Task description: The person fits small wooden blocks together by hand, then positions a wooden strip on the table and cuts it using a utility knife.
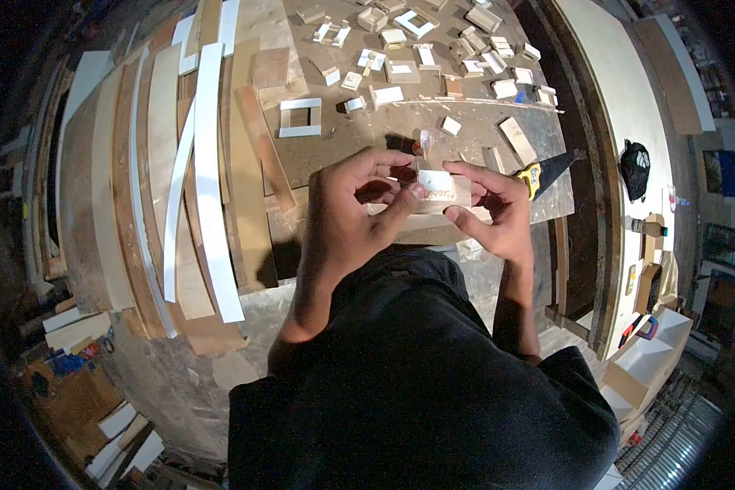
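Note:
My left hand (353, 206) and my right hand (501, 206) hold a small wooden block (453, 189) between them, just above the near edge of the workbench. The block has a white patch and reddish-brown marks that I cannot read. My left thumb presses on its near face, and the left fingers curl behind it. The right thumb and fingers pinch its right end. Just beyond the block stands a clear, pinkish narrow thing (426, 142), too blurred to name. A handsaw (534, 178) with a yellow and black handle lies right of my right hand.
The workbench (335, 151) bears many small wood assemblies, a white-edged square frame (300, 118) and a thin wood strip (465, 101). Long boards (208, 180) lie along the left. Past a dark gap, a pale side bench (608, 90) carries a black bag (634, 170).

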A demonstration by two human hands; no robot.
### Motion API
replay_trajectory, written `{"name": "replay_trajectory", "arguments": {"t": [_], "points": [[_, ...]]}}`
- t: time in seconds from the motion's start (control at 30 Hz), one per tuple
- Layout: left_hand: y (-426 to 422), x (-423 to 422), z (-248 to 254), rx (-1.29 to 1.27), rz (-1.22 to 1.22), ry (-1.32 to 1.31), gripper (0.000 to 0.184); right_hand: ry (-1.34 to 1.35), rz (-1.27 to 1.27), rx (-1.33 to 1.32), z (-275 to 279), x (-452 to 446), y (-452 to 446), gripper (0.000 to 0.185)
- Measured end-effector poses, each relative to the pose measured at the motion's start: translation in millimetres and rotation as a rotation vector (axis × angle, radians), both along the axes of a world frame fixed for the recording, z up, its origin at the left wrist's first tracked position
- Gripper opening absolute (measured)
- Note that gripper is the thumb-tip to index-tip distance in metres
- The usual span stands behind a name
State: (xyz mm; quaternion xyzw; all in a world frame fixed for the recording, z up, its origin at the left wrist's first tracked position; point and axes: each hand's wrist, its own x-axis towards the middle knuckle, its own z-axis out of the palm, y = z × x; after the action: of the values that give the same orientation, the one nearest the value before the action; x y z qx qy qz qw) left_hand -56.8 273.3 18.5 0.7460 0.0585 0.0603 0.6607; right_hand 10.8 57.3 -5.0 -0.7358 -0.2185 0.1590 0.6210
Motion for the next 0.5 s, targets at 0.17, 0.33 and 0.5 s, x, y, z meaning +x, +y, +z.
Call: {"name": "replay_trajectory", "arguments": {"t": [0.17, 0.33, 0.5], "points": [[12, 9, 4, -0.099, -0.131, 0.059, 0.033, -0.021, 0.021, -0.033, -3, 2, -9, 0.052], [19, 22, -7, -0.026, -0.238, -0.091, 0.038, -0.020, 0.010, 0.017, -7, 3, -14, 0.052], [21, 32, 1, 0.039, -0.303, -0.054, 0.039, -0.022, 0.052, -0.034, -8, 7, -23, 0.049]]}}
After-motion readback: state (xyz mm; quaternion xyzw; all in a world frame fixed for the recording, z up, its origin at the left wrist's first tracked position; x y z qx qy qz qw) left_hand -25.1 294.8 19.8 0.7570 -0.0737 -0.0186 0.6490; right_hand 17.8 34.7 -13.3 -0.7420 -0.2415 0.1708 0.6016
